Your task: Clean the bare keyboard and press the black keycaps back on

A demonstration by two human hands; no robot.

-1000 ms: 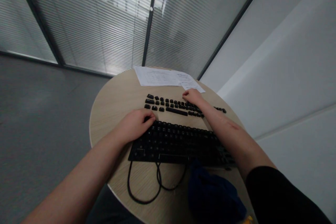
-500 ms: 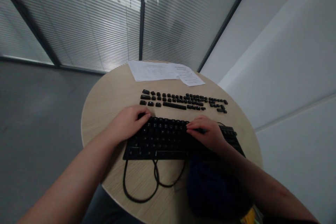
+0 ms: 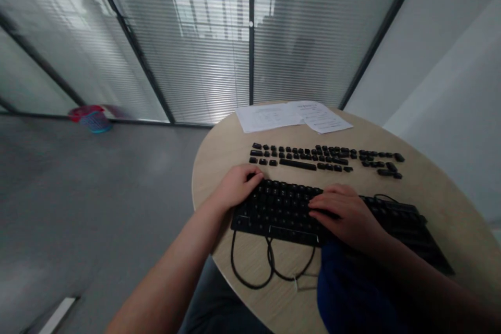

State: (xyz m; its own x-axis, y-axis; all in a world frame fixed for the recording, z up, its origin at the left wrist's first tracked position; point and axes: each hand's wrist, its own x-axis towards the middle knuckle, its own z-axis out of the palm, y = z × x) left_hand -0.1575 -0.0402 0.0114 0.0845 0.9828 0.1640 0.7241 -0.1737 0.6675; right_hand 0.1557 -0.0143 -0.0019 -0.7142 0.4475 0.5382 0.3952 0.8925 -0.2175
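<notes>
A black keyboard (image 3: 285, 211) lies on a round wooden table (image 3: 219, 151). My left hand (image 3: 237, 188) rests on its top-left corner, with the fingers curled over the edge and holding it. My right hand (image 3: 346, 214) sits on the middle keys with its fingertips pressed together and pointing left; what they hold, if anything, is hidden. Beyond the keyboard, rows of loose black keycaps (image 3: 321, 156) are laid out on the table. The keyboard's black cable (image 3: 270, 269) loops toward the near table edge.
Two sheets of paper (image 3: 291, 115) lie at the table's far edge. A dark blue cloth thing (image 3: 352, 292) sits at the near edge under my right forearm. Glass walls with blinds stand behind. A red and blue object (image 3: 92, 117) is on the grey floor at left.
My right hand came back from the loose keycaps to the keyboard's middle keys. My left hand stayed on the keyboard's corner. The view has swung to the left.
</notes>
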